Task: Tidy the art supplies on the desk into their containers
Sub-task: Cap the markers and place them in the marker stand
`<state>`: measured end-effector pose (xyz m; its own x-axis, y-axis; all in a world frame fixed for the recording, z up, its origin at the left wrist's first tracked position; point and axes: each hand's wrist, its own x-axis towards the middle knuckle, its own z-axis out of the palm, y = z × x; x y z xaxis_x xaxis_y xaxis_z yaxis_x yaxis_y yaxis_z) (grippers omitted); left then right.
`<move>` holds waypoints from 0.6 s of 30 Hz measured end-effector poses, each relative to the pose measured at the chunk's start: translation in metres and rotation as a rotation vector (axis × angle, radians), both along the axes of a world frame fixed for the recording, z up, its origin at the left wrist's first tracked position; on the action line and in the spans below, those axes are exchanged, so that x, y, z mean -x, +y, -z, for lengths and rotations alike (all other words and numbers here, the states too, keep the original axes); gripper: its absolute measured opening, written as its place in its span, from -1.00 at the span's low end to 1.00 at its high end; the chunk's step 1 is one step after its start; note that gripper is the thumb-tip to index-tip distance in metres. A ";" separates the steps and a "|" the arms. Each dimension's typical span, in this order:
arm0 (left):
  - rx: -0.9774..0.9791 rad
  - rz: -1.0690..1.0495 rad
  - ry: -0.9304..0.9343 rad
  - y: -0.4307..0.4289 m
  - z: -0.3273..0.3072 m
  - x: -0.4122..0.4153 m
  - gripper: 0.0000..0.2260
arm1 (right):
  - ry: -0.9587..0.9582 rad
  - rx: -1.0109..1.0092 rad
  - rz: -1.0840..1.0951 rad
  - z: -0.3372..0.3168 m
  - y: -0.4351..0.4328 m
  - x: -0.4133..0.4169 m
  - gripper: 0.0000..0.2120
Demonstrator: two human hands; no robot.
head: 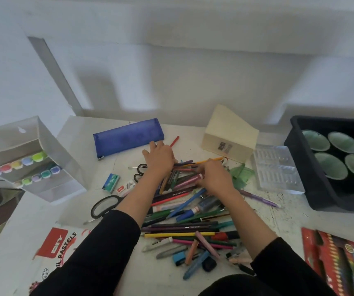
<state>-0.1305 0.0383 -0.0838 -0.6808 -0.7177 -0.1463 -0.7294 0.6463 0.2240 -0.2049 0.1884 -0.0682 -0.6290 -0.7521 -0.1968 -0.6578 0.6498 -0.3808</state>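
Slim plastic pens (184, 229) lie heaped mid-desk. At the heap's 11 o'clock the left hand (160, 160) presses flat, fingers straight and apart. At 12 the right hand (216, 178) curls round a pink marker (187, 180). Box (58, 244) at 8: "DIY", "PASTELS".

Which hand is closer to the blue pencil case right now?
Left. The left hand is just below the right end of the blue pencil case, fingertips almost touching it. The right hand is farther right, over the pen pile.
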 end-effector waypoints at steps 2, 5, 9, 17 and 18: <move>-0.063 -0.013 -0.002 -0.001 -0.004 -0.003 -0.74 | -0.035 0.033 0.013 -0.004 0.006 0.002 -0.78; -0.115 0.005 -0.006 -0.003 -0.010 -0.008 -0.72 | -0.126 0.106 0.024 -0.008 0.017 0.006 -0.82; -0.138 0.026 0.003 0.000 -0.010 -0.009 -0.70 | -0.229 0.229 0.060 -0.016 0.037 0.007 -0.81; -0.094 0.078 -0.110 0.008 -0.009 -0.010 -0.72 | -0.508 0.585 0.306 -0.032 0.070 0.004 -0.84; -0.062 0.097 -0.100 0.009 -0.006 -0.011 -0.75 | -0.536 0.619 0.350 -0.034 0.072 0.004 -0.85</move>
<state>-0.1196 0.0474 -0.0773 -0.7262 -0.6371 -0.2585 -0.6851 0.7019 0.1948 -0.2084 0.2602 -0.0344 -0.7825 -0.6037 -0.1529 -0.0928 0.3557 -0.9300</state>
